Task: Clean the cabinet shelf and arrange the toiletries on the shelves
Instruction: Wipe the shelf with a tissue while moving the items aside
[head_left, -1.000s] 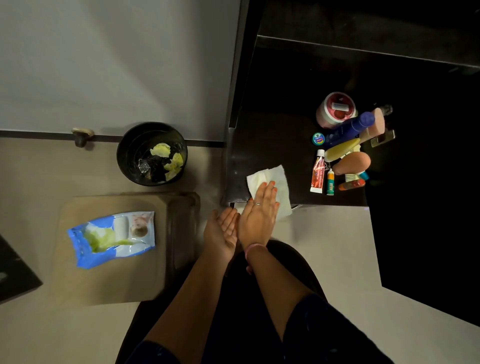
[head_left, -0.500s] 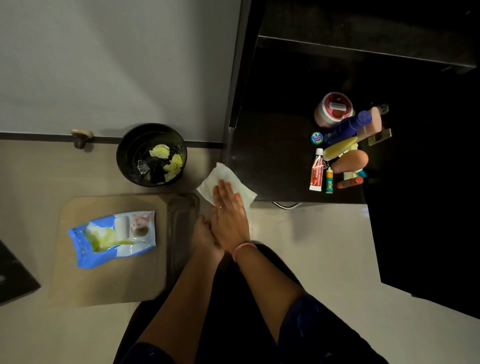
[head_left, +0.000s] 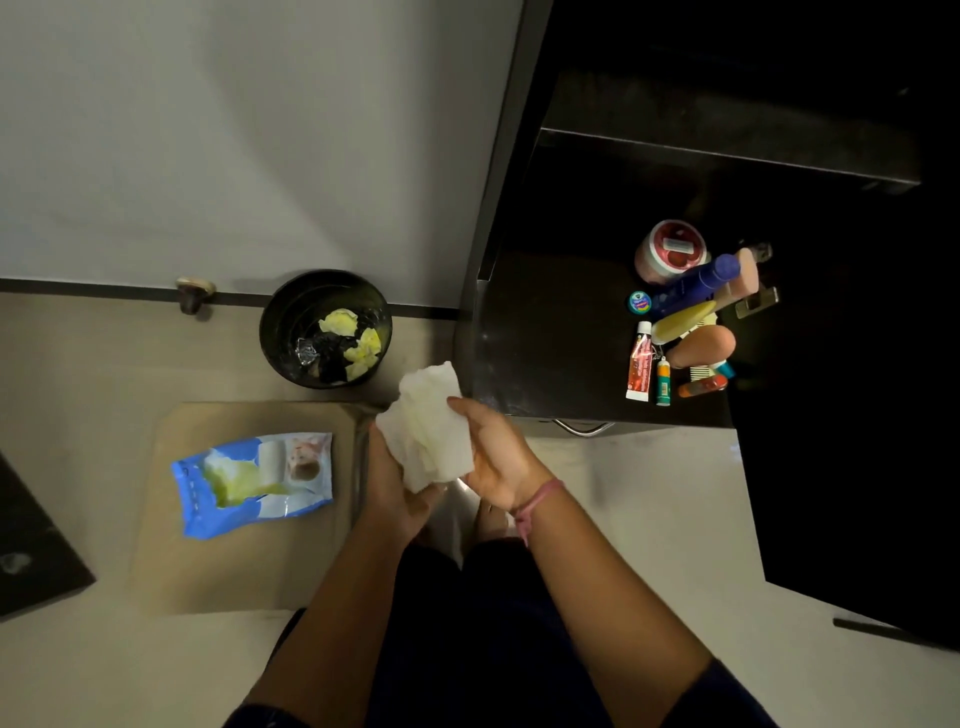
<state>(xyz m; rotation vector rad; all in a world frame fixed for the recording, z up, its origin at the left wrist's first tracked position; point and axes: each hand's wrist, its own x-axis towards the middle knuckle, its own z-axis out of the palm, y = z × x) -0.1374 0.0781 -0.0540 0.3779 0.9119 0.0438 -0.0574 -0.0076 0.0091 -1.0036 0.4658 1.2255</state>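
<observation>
Both hands at frame centre grip a crumpled white wipe (head_left: 431, 431): left hand (head_left: 395, 483) curled beneath it, right hand (head_left: 493, 457) with thumb pinching its right edge. Dark cabinet shelf (head_left: 550, 353) lies upper right, toiletries (head_left: 685, 317) clustered at its right end. Black bin (head_left: 324, 327) upper left, wipes packet (head_left: 254, 480) on a mat (head_left: 234, 566), pale floor.

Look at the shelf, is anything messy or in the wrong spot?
Yes. The toiletries lie jumbled in a heap at the right end of the dark shelf, bottles and tubes tipped over and crossing each other instead of standing in order. Both hands hold the white wipe off the shelf.
</observation>
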